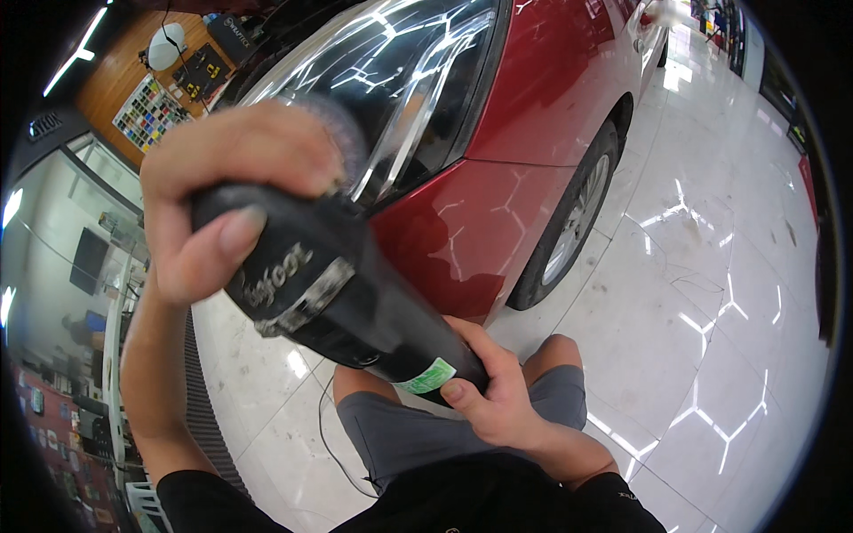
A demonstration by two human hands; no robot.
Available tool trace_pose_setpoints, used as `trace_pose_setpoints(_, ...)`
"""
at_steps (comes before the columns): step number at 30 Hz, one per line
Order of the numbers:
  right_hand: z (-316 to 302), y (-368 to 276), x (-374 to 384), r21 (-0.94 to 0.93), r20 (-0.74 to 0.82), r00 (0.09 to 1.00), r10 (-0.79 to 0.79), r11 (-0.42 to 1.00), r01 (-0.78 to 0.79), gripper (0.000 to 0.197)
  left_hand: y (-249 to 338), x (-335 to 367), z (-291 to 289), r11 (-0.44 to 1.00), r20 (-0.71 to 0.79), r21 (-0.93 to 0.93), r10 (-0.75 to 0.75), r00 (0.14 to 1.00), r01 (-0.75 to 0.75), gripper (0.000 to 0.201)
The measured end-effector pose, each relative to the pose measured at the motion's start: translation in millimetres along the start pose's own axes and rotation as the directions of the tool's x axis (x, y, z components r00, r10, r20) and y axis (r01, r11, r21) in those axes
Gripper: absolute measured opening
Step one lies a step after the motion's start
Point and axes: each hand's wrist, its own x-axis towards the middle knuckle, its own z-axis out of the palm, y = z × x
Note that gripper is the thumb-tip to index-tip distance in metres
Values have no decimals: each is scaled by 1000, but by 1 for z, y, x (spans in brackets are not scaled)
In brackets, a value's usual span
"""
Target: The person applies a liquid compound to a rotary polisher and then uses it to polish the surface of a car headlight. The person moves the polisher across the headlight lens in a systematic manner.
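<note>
A black polisher (342,284) with a worn silver band and a green sticker fills the middle of the head view, held in both hands. My left hand (235,178) wraps over its head end, thumb on top. Around the rear of its body, beside the green sticker, my right hand (493,391) is closed. The round pad (333,133) shows partly behind my left fingers, blurred at its edge. It is up against or very near the headlight (409,98) of a red car; the exact contact is hidden.
The red fender (498,213) and front wheel (577,213) stand right of the polisher. A thin cable (330,444) lies on the glossy tiled floor (684,293) by my legs. At left are a dark grating strip (203,391) and glass panels (53,213).
</note>
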Motion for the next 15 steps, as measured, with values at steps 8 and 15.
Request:
trace_pose_setpoints(8, -36, 28, -2, -73, -83, 994, -66, 996, 60, 71, -1, 25, 36, 996, 20, 68, -58, 998, 56, 43)
trace_pose_setpoints(15, -83, 29, 19, 187, -162, 984, -79, 976, 109, 82, -11, 106, 43, 944, 26, 58, -326, 945, 325, 37)
